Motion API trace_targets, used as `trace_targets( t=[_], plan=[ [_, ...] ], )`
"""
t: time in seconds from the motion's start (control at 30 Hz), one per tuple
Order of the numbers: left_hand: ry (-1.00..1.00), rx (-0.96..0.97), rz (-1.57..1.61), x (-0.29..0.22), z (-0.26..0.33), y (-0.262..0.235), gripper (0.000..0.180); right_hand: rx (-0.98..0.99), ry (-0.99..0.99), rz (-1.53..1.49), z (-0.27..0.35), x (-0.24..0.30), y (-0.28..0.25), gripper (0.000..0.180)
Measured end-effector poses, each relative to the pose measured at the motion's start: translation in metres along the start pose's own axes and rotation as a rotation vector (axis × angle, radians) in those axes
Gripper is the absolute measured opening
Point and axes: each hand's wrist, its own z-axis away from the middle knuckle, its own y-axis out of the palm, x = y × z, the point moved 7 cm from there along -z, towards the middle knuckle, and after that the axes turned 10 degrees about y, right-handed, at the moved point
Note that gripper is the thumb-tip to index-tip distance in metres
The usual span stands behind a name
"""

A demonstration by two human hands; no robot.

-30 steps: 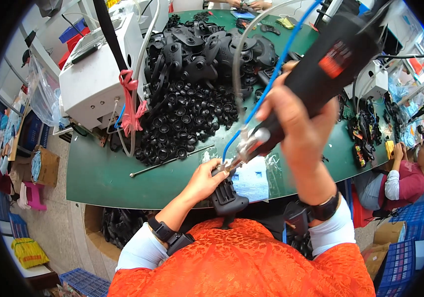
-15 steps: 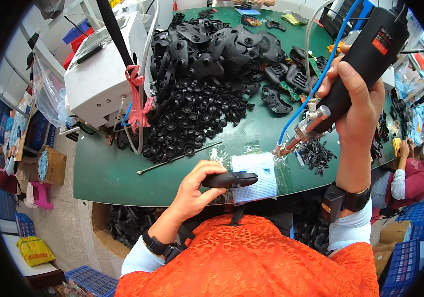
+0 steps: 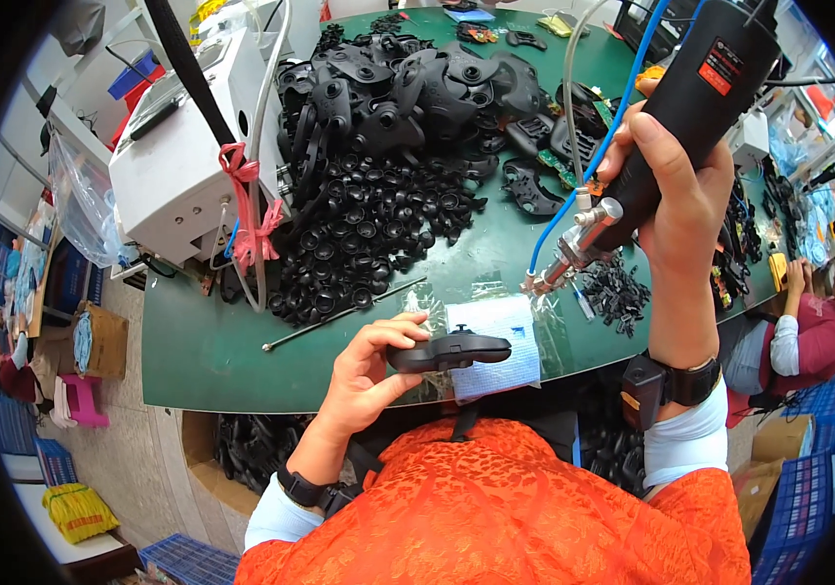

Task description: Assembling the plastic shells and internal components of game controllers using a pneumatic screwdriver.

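My left hand (image 3: 370, 363) holds a black game-controller shell (image 3: 448, 351) by its left end, level, just above a pale cloth pad (image 3: 501, 361) at the near edge of the green table (image 3: 203, 341). My right hand (image 3: 666, 190) grips a black powered screwdriver (image 3: 700, 93) with a metal nose (image 3: 573, 255), raised to the right of the shell and tilted down-left. A blue hose (image 3: 588, 161) and a grey hose run up from the tool. The tool tip hangs apart from the shell.
A heap of small black round parts (image 3: 368, 234) and black controller shells (image 3: 407, 88) fills the table's middle and back. A white machine box (image 3: 178, 166) stands at left with a red ribbon. A thin metal rod (image 3: 339, 317) lies near the front. Another person (image 3: 807, 331) sits at right.
My right hand has lifted the screwdriver up and to the right, away from the shell. My left hand has turned the shell level and holds it over the cloth pad.
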Motion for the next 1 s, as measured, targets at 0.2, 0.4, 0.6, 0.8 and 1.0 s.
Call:
trace_targets(
  t=[0.2,0.4,0.6,0.8,1.0],
  plan=[
    [-0.014,-0.029,0.073,0.003,0.001,-0.001,0.040,0.044,0.012,0.161,0.000,-0.011,-0.007,0.039],
    [-0.027,-0.123,0.143,0.004,0.005,-0.008,0.044,0.124,-0.500,0.813,0.094,-0.005,-0.007,0.077],
    [-0.068,-0.198,0.304,0.011,0.005,-0.004,0.046,0.505,0.138,0.459,0.165,-0.099,0.031,0.063],
    [-0.125,-0.219,0.369,0.025,0.017,0.003,0.050,0.492,0.209,0.480,0.163,-0.103,0.028,0.031],
    [-0.123,-0.229,0.307,0.028,0.017,0.001,0.050,0.495,0.254,0.403,0.167,-0.114,0.026,0.034]
  ],
)
